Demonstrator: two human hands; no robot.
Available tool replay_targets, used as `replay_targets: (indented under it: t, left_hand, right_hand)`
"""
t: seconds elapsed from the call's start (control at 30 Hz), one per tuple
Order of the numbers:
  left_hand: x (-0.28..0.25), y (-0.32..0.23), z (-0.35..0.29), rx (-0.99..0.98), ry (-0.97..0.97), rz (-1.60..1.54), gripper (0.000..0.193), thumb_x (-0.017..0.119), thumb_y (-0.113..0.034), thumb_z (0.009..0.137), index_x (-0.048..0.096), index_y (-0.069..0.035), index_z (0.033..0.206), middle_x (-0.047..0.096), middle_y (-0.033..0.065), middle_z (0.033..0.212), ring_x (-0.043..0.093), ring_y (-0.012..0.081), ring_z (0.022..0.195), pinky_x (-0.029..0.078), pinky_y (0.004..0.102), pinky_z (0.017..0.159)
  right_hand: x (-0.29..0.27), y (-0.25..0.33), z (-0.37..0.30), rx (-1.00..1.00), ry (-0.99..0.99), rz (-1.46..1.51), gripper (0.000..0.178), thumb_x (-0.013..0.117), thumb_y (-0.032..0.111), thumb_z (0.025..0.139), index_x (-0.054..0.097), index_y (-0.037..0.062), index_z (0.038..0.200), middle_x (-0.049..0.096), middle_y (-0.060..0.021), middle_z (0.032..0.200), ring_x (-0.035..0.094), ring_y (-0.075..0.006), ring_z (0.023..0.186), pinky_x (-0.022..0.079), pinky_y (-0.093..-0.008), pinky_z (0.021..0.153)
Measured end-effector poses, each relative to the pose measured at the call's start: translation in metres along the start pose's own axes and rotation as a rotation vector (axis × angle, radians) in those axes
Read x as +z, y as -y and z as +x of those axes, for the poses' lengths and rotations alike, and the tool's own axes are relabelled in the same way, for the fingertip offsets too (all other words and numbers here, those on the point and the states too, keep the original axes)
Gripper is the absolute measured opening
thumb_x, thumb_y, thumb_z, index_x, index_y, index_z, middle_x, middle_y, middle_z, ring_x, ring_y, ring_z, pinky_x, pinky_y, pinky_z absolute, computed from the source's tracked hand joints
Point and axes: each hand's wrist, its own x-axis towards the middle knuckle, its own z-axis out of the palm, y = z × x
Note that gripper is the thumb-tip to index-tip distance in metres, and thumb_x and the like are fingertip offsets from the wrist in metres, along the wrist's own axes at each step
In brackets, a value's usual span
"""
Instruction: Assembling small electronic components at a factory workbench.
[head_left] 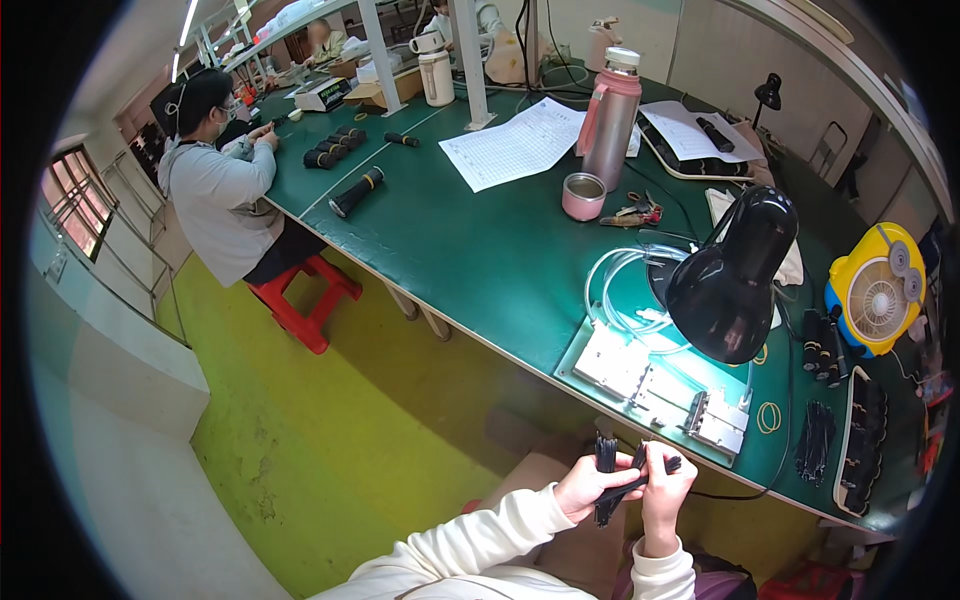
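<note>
Left hand point(578, 489) has its thumb and fingers wrapped on a bundle of black strips point(606, 454), which stands just beyond those fingertips on the side toward the other hand. The right hand point(668, 492) is raised beside it, thumb and fingers drawn together in a pinch at the far end of some slanting black strips point(625, 489); exactly what its fingertips press on is too small to tell. The bundle's long axis runs away from the person, roughly toward the near edge of the surface point(480, 275), with one end showing past the left hand's thumb and the other below the fingers. The slanting strips lie across that line, rising from the left hand to the right hand, so the two lengths cross close to the left fingers; whether they are joined there cannot be made out. Of the two hands, the left is nearer the upright bundle, while the right sits nearer the slanting strips' upper end. Everything held is off the surface, in front of its edge. Ahead and a little to the right, beneath the black lamp point(735, 285), a metal block point(716, 424) sits near that edge, closer to the right hand than to the left, and a second metal fixture point(612, 360) lies farther off to its left.
</note>
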Motion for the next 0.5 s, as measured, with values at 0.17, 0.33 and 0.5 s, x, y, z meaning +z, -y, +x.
replay_targets:
  t: [0.17, 0.33, 0.5]
  left_hand:
    - [0.008, 0.004, -0.006, 0.012, -0.013, -0.002, 0.014, 0.055, -0.006, 0.079, 0.055, 0.003, 0.090, 0.058, 0.0107, 0.084, 0.059, 0.0174, 0.073, 0.051, 0.0272, 0.069]
    - [0.001, 0.007, 0.007, 0.009, -0.044, -0.025, 0.011, 0.055, -0.002, 0.078, 0.054, 0.003, 0.088, 0.057, 0.0114, 0.083, 0.059, 0.0181, 0.068, 0.051, 0.0278, 0.066]
    - [0.010, -0.014, -0.008, 0.119, -0.094, 0.085, 0.012, 0.053, -0.001, 0.078, 0.053, 0.004, 0.089, 0.058, 0.0103, 0.082, 0.059, 0.0182, 0.068, 0.050, 0.0284, 0.064]
  right_hand:
    - [-0.007, 0.000, -0.006, 0.007, -0.003, -0.003, 0.009, 0.054, 0.001, 0.076, 0.059, -0.0053, 0.072, 0.051, 0.0012, 0.056, 0.042, -0.0036, 0.049, 0.032, -0.0173, 0.045]
    - [-0.001, 0.009, 0.000, 0.119, -0.072, 0.017, 0.010, 0.057, 0.005, 0.077, 0.060, -0.0044, 0.073, 0.049, 0.0025, 0.054, 0.040, -0.0032, 0.047, 0.031, -0.0174, 0.042]
    - [0.012, 0.011, 0.004, 0.121, 0.027, 0.057, 0.013, 0.056, 0.008, 0.079, 0.061, -0.0034, 0.079, 0.049, 0.0024, 0.054, 0.040, -0.0018, 0.045, 0.032, -0.0170, 0.039]
